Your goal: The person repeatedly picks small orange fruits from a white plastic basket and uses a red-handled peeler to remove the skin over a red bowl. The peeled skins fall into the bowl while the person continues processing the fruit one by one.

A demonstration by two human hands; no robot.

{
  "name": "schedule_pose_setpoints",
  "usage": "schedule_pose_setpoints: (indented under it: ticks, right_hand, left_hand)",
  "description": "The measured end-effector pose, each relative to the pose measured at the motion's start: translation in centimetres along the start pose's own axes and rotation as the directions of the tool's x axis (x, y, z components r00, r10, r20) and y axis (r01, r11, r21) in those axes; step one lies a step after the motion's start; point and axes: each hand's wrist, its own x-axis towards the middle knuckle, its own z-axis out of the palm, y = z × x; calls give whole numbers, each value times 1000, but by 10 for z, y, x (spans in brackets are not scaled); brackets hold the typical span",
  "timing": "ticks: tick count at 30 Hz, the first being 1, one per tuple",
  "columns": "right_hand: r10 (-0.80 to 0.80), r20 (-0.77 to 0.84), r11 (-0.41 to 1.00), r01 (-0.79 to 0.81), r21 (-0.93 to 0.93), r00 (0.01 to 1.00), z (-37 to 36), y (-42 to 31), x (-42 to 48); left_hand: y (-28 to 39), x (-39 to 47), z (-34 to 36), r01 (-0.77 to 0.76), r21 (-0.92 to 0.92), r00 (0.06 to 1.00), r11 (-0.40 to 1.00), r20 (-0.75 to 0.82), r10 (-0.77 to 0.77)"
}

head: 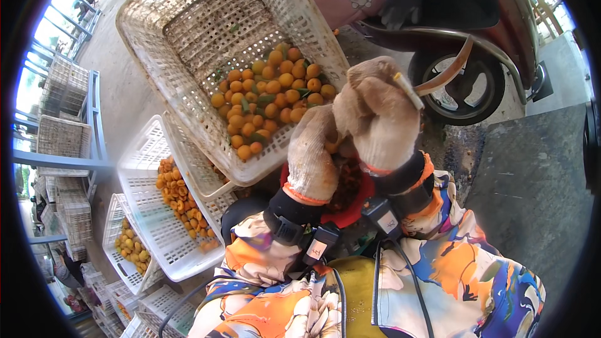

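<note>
My left hand (312,155), in a soiled white knit glove, is curled beside my right hand. A bit of an apricot (332,146) shows at its fingertips, mostly hidden by the gloves. My right hand (382,112), gloved too, grips a tool with a pale end and a curved brown part (446,72) that sticks out to the right. Below both hands stands a red bucket (364,192) with dark brown bits inside. Just ahead, a tilted white plastic crate (141,51) holds whole apricots (272,87) and some green leaves in its near corner.
At left, a white basket (141,173) holds halved apricots (181,197); a smaller basket (112,239) holds yellowish fruit. Stacked crates (63,145) stand by blue metal rails (96,117). A scooter (469,80) is parked at upper right, near a grey panel (535,173).
</note>
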Motion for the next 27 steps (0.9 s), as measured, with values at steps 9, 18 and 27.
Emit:
schedule_pose_setpoints:
  ticks: [9, 18, 27]
  right_hand:
    - [104, 59, 931, -118, 347, 993, -27, 9, 20]
    - [240, 40, 935, -242, 261, 970, -17, -1, 18]
    - [93, 265, 289, 229, -930, 960, -19, 25, -5]
  left_hand:
    - [13, 12, -5, 596, -734, 730, 327, 324, -602]
    - [-10, 22, -14, 396, -621, 911, 676, 174, -374]
    - [19, 17, -21, -260, 506, 954, 822, 4, 299]
